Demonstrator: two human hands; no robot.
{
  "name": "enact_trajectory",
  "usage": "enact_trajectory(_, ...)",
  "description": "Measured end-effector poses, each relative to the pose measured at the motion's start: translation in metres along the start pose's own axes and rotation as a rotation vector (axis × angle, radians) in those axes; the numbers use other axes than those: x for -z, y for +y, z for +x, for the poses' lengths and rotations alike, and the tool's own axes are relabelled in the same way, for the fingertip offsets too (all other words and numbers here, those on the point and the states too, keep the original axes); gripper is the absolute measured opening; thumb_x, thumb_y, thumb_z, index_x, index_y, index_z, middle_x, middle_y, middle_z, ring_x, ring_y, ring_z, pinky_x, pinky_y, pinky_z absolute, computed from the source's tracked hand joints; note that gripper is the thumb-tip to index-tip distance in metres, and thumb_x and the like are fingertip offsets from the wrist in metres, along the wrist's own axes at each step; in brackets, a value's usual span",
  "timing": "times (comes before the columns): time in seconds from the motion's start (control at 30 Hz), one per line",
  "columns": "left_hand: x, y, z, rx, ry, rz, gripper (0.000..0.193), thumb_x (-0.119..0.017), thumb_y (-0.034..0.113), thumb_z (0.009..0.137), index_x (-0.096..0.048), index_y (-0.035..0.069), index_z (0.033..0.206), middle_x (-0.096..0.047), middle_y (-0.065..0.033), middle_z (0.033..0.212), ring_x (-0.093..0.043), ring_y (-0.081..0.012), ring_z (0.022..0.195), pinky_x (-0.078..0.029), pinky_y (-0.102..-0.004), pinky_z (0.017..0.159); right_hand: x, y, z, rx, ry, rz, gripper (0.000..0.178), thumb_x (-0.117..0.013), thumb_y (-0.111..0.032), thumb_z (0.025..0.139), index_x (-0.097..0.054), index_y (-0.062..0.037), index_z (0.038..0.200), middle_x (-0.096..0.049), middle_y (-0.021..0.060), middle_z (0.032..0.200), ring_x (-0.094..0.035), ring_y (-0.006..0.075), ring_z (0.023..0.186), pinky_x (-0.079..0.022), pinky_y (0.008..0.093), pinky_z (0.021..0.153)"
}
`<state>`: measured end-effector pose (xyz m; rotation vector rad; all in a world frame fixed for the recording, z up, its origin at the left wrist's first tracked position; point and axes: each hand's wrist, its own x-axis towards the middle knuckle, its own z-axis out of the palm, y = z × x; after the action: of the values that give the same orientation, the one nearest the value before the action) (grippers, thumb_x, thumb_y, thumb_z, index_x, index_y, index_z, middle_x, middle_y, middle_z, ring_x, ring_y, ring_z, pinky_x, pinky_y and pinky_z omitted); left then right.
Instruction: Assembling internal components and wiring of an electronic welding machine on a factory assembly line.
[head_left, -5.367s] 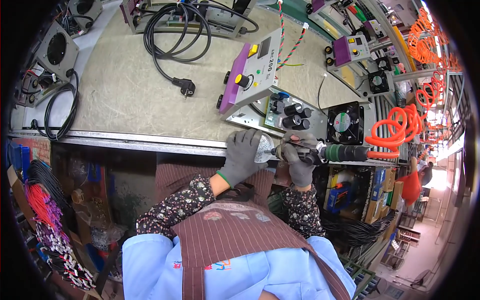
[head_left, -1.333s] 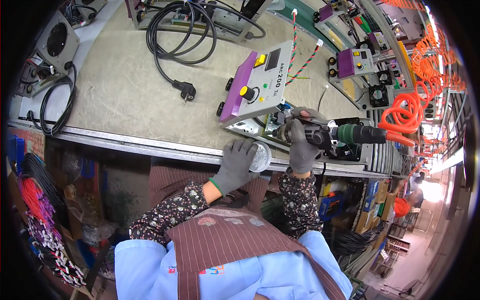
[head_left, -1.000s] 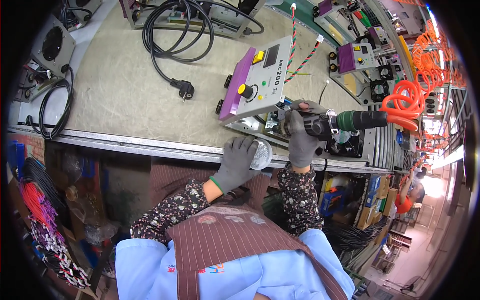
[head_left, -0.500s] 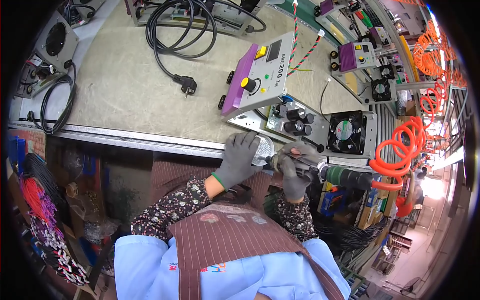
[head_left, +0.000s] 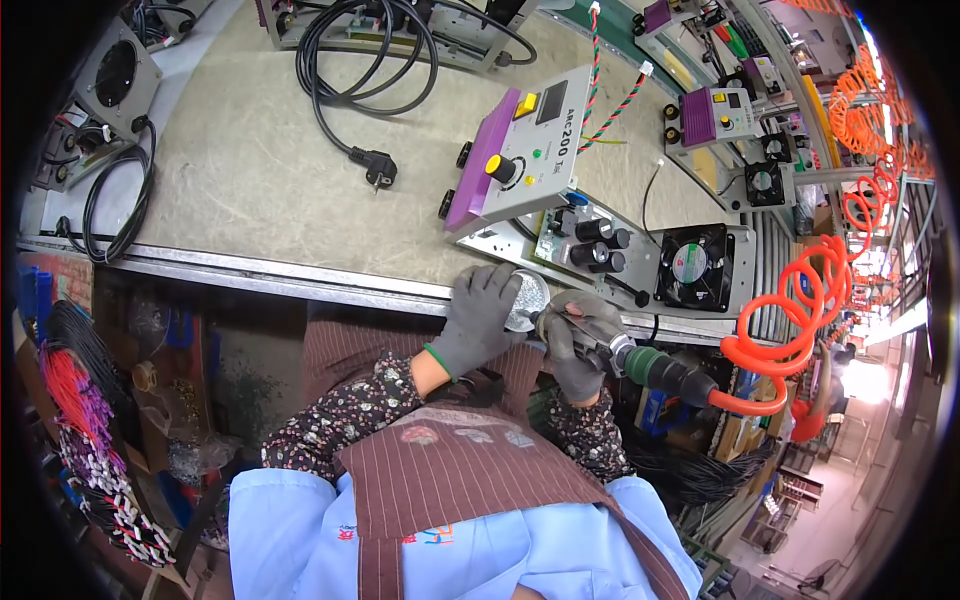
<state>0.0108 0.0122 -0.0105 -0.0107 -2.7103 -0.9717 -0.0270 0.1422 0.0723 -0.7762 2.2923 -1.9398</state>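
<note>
My left hand (head_left: 477,314), in a grey glove, grips the left side of a small round bowl (head_left: 543,290) at the bench's front edge. Small silvery pieces (head_left: 527,297), likely screws, lie in the bowl. My right hand (head_left: 577,350), also gloved, is closed around an air screwdriver (head_left: 652,368) with a green and black body. Its tip end is at the bowl's right rim, partly hidden by my fingers. Just beyond the bowl stands an opened machine unit (head_left: 530,150), with a purple and grey front panel, a circuit board (head_left: 575,240) and a black fan (head_left: 692,267).
An orange coiled air hose (head_left: 770,350) runs from the screwdriver up to the right. A black power cable with plug (head_left: 375,168) lies on the bench (head_left: 240,190). Similar units (head_left: 715,115) stand at the back right and far left. Bundled wires (head_left: 75,390) hang below left.
My right hand has drawn the air screwdriver slightly left and down, its rear end tilting lower, and the hose has followed. My left hand stays at the bowl.
</note>
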Motion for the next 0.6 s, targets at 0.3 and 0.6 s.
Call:
enact_trajectory(0.3, 0.0, -0.001, 0.001, 0.008, -0.027, 0.018, 0.079, -0.081, 0.04, 0.057, -0.052, 0.007, 0.122, -0.05, -0.0086, 0.124, -0.044, -0.0262, 0.116, -0.029, -0.0431, 0.102, 0.001, -0.006, 0.005, 0.002, 0.002, 0.106, 0.034, -0.062, 0.019, 0.072, -0.056, -0.0005, 0.099, -0.066, 0.0138, 0.092, -0.064, 0.0178, 0.084, -0.054, 0.0302, 0.074)
enact_trajectory(0.6, -0.003, -0.002, 0.0, 0.004, -0.056, 0.03, 0.076, -0.08, 0.043, 0.06, -0.053, 0.007, 0.12, -0.05, -0.0088, 0.125, -0.044, -0.0245, 0.118, -0.028, -0.0419, 0.103, 0.009, -0.023, 0.052, 0.094, 0.085, 0.372, 0.031, -0.059, 0.009, 0.079, -0.052, -0.0047, 0.106, -0.062, 0.0129, 0.092, -0.059, 0.0165, 0.067, -0.05, 0.0257, 0.055)
